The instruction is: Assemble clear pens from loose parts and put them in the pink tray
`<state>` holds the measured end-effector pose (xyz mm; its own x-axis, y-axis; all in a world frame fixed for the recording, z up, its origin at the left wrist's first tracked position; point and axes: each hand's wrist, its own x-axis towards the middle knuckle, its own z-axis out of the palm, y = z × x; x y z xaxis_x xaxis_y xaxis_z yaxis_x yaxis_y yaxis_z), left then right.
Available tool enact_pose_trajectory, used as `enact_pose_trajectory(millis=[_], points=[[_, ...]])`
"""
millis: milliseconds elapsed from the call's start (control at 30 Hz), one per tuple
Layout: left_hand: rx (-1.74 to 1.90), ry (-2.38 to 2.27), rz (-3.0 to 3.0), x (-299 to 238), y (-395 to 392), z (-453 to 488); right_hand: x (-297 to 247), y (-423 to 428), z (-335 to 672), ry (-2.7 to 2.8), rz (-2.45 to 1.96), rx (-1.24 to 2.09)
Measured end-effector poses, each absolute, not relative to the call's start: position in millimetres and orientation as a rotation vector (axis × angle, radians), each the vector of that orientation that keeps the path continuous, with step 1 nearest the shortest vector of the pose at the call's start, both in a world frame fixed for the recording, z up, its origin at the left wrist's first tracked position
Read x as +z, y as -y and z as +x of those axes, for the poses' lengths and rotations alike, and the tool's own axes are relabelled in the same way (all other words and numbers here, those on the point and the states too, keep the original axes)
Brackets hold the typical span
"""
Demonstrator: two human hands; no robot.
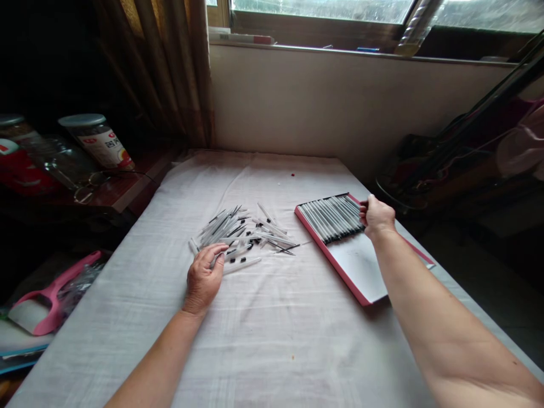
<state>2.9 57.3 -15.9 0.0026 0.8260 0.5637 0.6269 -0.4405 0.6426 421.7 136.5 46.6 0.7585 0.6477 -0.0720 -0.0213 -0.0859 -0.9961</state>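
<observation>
My left hand (204,279) is at the near left edge of a loose pile, its fingers curled round what looks like a clear pen barrel. The pile mixes clear pen barrels (242,266), thin dark refills (285,249) and small black caps (243,259). To the right lies a shallow pink-edged box (344,280), with a row of assembled pens (331,218) side by side in its far half. Over the box's right edge, by the end of the row, my right hand (378,216) is closed; what its fingers hold is hidden.
A white cloth covers the table (255,345). A small red bit (293,175) lies toward the back. On a side stand at left are a lidded jar (104,141) and glasses (87,190); a pink-handled object (55,289) lies lower. Wall and window are behind.
</observation>
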Motion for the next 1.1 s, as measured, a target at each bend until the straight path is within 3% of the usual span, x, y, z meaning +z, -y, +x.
enact_pose_trajectory(millis=[67,167,333,767,1100], points=[[1.421,-1.527,2.049,-17,-58,3,55,-142,395,0.751,-1.656,0.572],[1.423,-1.528,2.034,-18,-58,3,58,-148,344,1.542,-1.912,0.461],[1.439,-1.533,2.022,-18,-58,3,42,-153,269,1.871,-2.016,0.488],[1.394,-1.511,2.032,-20,-59,4,37,-169,233,1.992,-2.310,0.463],[1.309,-1.464,2.346,-12,-51,10,43,-124,258,1.666,-2.040,0.370]])
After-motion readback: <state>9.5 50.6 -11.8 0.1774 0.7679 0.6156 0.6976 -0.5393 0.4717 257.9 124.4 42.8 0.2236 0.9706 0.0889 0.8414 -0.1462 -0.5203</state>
